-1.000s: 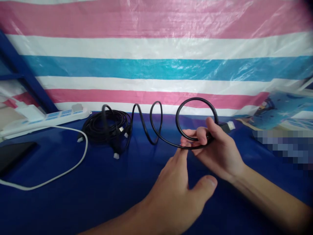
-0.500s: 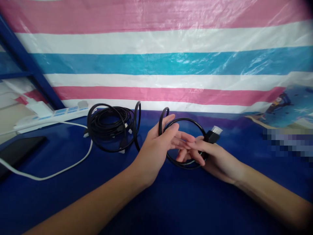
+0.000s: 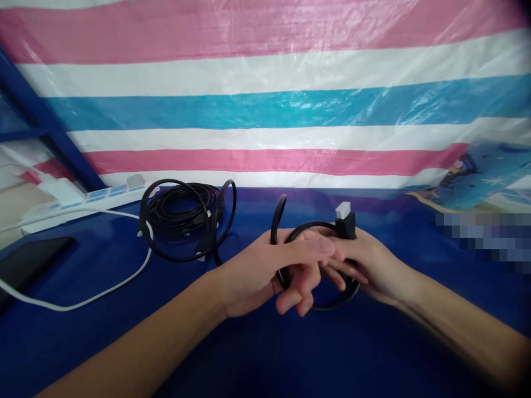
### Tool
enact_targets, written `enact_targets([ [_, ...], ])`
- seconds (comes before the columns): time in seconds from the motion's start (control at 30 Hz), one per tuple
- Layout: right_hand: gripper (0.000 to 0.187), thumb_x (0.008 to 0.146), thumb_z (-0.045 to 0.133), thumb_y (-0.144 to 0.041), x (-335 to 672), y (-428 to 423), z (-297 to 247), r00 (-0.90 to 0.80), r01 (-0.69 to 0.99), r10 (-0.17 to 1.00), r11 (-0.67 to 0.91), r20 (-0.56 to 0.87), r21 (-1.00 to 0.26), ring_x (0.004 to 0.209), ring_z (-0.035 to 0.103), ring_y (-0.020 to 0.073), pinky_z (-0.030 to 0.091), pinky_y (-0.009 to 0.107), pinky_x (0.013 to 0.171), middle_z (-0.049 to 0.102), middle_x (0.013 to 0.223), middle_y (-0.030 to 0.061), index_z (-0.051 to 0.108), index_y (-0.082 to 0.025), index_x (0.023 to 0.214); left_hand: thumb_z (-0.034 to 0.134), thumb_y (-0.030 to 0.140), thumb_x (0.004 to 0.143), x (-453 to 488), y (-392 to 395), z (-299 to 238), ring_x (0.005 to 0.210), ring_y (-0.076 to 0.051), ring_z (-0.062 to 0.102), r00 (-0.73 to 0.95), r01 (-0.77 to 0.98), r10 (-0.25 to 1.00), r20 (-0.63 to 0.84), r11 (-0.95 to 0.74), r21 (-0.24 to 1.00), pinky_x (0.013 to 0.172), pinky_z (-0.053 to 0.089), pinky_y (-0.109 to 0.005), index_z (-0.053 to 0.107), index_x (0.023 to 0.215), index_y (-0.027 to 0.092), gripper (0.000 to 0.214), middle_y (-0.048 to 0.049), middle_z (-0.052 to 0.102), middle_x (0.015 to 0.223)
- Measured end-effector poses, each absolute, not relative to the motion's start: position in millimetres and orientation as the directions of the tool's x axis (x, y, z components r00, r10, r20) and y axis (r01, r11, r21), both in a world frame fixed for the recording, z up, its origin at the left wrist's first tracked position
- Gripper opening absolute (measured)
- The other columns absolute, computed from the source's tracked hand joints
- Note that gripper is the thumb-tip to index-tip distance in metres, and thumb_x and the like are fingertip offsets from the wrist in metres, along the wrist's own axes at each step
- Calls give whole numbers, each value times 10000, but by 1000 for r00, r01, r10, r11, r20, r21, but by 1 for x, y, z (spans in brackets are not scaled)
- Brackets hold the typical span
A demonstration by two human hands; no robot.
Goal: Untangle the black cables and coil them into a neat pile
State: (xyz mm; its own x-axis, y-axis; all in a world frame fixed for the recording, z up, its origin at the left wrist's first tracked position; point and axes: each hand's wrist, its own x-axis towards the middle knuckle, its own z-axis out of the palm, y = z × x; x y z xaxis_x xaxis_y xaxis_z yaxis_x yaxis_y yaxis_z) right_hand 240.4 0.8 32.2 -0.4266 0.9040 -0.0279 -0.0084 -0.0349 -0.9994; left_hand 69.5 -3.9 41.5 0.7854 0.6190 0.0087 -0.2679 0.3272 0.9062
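A black cable [image 3: 279, 215] is bent into a loop between my hands, near the middle of the blue table. My left hand [image 3: 265, 265] has its fingers curled round the cable, thumb pointing right and meeting the right fingers. My right hand [image 3: 369, 251] is closed on the loop's right side. From its top stands the cable's black plug [image 3: 345, 224], upright, with a whitish end. The overlapping fingers hide part of the loop. Leftward, the same-looking cable rises in loose turns [image 3: 232, 204] beside a bundle of coiled black cable [image 3: 182, 213] with several plugs.
A white power strip [image 3: 89, 204] with a white adapter [image 3: 66, 190] lies at the back left. A white cord [image 3: 120, 284] curves past a flat black object [image 3: 39, 254] on the left. Striped sheeting [image 3: 265, 110] hangs behind the table. A blue printed item [image 3: 489, 171] is at the right.
My left fingers have curled down round the cable, and the thumb has come forward over the right fingers. The plug has swung from slanting right to upright. The view has shifted slightly.
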Motion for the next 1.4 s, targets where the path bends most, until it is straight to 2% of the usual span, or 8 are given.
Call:
enact_targets([
  [0.23,148,825,528,-172,239,-4,41,-543,341,840,226,6,-913,557,558,102,432,224,517,676,739,4,644,-183,735,602,391,800,72,-4,41,308,-11,270,627,-47,771,-112,180,982,361,343,-171,516,679,170,266,82,433,479],
  [0.4,209,775,509,-74,231,-13,42,-476,406,879,255,35,-878,676,615,132,450,237,596,681,782,-14,663,-208,821,689,308,718,81,-10,40,277,-22,299,455,23,886,-87,86,996,282,201,-131,571,818,210,183,105,411,439],
  [0.53,103,742,624,-152,228,-8,32,-321,180,947,43,-17,-983,459,460,66,384,204,461,540,590,-58,624,-180,842,668,297,741,83,-5,38,285,-3,183,326,-224,945,-41,119,967,282,153,-136,551,735,187,161,114,324,420],
  [0.7,159,853,608,-309,224,-6,24,-260,-254,965,-45,23,-966,618,512,59,435,180,630,502,636,-44,619,-152,882,574,319,821,73,9,41,298,-14,170,126,-449,992,29,31,893,307,199,-154,544,794,182,142,104,325,451],
  [0.93,193,897,549,-375,242,-3,38,-286,-10,932,231,224,-973,412,373,53,337,190,416,407,497,-79,564,-186,856,501,340,845,62,14,47,384,-63,428,614,-376,788,28,261,889,472,413,-236,597,841,157,207,40,488,578],
  [1.1,241,894,541,-400,268,3,53,-520,68,851,126,72,-990,400,237,42,235,184,379,301,475,-98,571,-173,819,528,386,838,52,12,47,614,-140,600,787,-197,617,-6,261,945,742,473,-319,641,972,170,278,-13,604,695],
  [1.23,238,912,512,-360,272,-3,65,-739,235,670,159,-70,-959,468,385,51,260,188,402,551,639,-20,617,-168,819,534,418,834,59,1,51,739,-170,626,898,47,418,-136,217,975,835,450,-310,663,858,157,292,-31,623,652],
  [1.4,171,872,574,-347,254,-5,56,-572,186,817,224,80,-957,699,603,136,452,251,628,629,720,-2,616,-185,834,583,311,802,77,-9,51,375,-72,373,652,74,719,-240,254,964,597,460,-235,526,547,170,296,59,415,352],
])
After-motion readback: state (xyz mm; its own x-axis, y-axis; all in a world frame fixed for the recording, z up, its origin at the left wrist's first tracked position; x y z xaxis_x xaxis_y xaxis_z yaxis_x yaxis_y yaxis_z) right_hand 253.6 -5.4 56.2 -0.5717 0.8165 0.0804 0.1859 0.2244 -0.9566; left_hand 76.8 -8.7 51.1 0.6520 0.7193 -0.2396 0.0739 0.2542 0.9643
